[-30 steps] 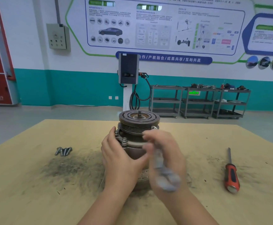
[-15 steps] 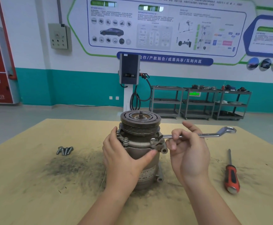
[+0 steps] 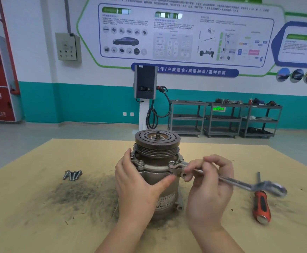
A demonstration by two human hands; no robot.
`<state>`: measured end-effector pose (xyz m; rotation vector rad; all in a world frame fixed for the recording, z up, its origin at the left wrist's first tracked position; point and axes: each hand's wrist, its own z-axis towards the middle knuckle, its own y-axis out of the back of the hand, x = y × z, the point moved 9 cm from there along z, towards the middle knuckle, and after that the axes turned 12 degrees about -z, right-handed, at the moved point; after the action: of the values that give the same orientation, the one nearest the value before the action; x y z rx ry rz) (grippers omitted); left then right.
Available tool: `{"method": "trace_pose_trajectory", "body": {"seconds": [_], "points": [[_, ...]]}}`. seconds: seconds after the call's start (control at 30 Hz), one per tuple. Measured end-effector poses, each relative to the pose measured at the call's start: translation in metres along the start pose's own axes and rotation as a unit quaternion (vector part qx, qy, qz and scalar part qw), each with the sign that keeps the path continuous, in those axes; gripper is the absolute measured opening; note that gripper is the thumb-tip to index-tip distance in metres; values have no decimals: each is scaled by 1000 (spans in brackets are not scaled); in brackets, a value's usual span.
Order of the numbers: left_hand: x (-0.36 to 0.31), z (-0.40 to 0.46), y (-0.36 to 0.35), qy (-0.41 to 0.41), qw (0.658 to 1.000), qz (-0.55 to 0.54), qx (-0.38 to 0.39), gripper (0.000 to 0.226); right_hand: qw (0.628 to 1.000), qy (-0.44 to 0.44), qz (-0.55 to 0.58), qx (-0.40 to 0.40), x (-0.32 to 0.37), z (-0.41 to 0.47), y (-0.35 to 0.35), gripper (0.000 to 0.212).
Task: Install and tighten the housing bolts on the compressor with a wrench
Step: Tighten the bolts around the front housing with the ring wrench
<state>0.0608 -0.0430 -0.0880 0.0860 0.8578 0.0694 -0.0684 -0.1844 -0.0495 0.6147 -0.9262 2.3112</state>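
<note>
Now, we brace the compressor (image 3: pixel 158 172) with left hand (image 3: pixel 138 181), right hand (image 3: pixel 209 181) gripping the wrench (image 3: pixel 236 185) on the 3 o'clock bolt (image 3: pixel 172 163): keep it seated square.

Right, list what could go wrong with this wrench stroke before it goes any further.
1. The right hand pinches the wrench close to the bolt, so the ring end could slip off and knuckles may hit the flange.
2. The compressor stands upright, steadied only by the left hand; a hard pull might tip it.
3. The wrench's free end swings just over the screwdriver and could knock it.
</note>
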Motion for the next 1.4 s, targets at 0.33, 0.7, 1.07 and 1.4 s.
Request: {"method": "trace_pose_trajectory", "body": {"seconds": [0.33, 0.7, 1.07, 1.4], "points": [[9, 6, -1, 27, 998, -1, -57, 66, 896, 264, -257, 247, 26, -42, -58, 7], [3, 3, -3, -11, 1000, -2, -17, 117, 967, 157, -141, 142, 35, -4, -29, 13], [1, 2, -1, -11, 1000, 5, -17, 113, 949, -292, 103, 49, -43, 20, -9, 30], [-3, -1, -1, 20, 1000, 5, 5, 128, 944, -292, 152, 26, -46, 25, -2, 25]]}}
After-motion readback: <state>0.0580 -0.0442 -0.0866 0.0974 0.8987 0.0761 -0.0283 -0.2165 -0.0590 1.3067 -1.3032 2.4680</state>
